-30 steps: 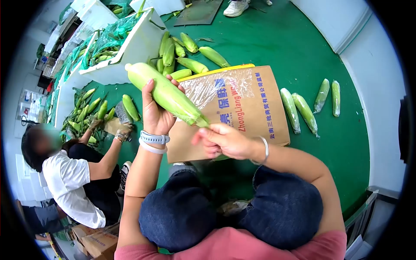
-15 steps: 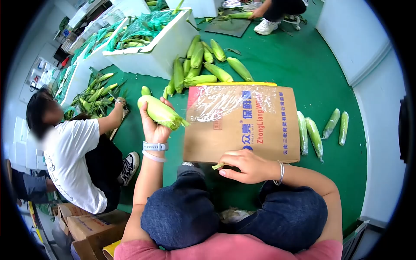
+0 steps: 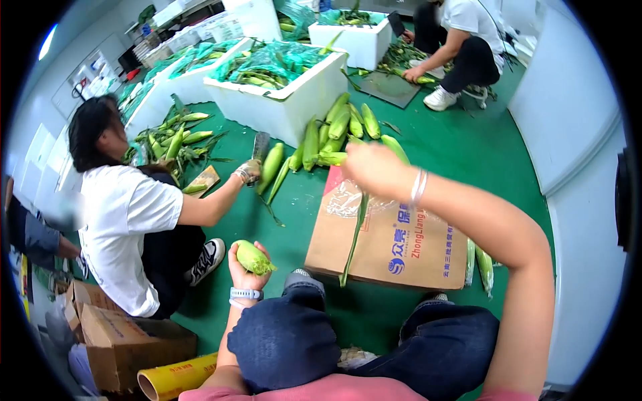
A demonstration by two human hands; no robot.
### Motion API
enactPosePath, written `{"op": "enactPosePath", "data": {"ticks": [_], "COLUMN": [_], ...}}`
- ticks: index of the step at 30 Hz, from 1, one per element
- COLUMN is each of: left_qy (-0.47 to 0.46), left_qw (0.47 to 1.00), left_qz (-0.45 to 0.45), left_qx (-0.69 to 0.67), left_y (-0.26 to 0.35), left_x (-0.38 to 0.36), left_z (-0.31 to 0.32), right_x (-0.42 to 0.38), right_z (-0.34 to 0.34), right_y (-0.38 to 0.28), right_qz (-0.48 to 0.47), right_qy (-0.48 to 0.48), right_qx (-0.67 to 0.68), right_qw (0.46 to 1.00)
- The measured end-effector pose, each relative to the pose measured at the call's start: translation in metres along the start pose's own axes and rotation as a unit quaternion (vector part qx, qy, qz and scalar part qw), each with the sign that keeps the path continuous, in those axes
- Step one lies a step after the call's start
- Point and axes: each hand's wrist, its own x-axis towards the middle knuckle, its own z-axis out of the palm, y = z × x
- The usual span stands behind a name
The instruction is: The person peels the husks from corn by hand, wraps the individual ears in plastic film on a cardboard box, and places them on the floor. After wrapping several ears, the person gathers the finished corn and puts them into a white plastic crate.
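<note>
My left hand (image 3: 245,279) is wrapped round an ear of corn (image 3: 254,258) in pale green husk, its cut end turned towards me, low beside my left knee. Over the far part of a cardboard box (image 3: 428,257), my right hand (image 3: 378,170) is closed on a long green corn leaf (image 3: 354,244) that dangles in front of the box. Clear plastic wrap (image 3: 344,200) lies across the top of the box. Just beyond it rests a pile of corn ears (image 3: 339,123), partly hidden behind my right hand.
At left a co-worker (image 3: 134,220) crouches, a gloved hand on a broad blade (image 3: 261,146) near a loose ear (image 3: 271,167). Another person (image 3: 461,50) squats at the back right. White foam crates (image 3: 267,103) hold corn. Wrapped ears (image 3: 484,267) lie right of the box; a yellow roll (image 3: 180,375) lies lower left.
My right hand has risen from the box's near edge to its far side, with a long leaf hanging from it. My left hand has lowered with the ear. The view has shifted.
</note>
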Motion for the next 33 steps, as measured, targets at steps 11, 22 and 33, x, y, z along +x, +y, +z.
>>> {"op": "enactPosePath", "data": {"ticks": [11, 22, 33], "left_qy": [0.002, 0.022, -0.348], "left_qw": [1.0, 0.993, 0.908], "left_qz": [0.02, -0.109, -0.085], "left_qx": [-0.005, 0.032, 0.22], "left_y": [0.029, 0.025, -0.057], "left_x": [-0.048, -0.034, -0.123], "left_z": [-0.003, -0.032, 0.193], "right_x": [0.035, -0.086, -0.013], "right_z": [-0.045, 0.075, 0.039], "right_y": [0.165, 0.146, -0.145], "right_qz": [0.282, 0.383, -0.106], "right_qy": [0.298, 0.205, -0.082], "right_qx": [0.702, 0.486, 0.581], "right_qw": [0.581, 0.758, 0.803]}}
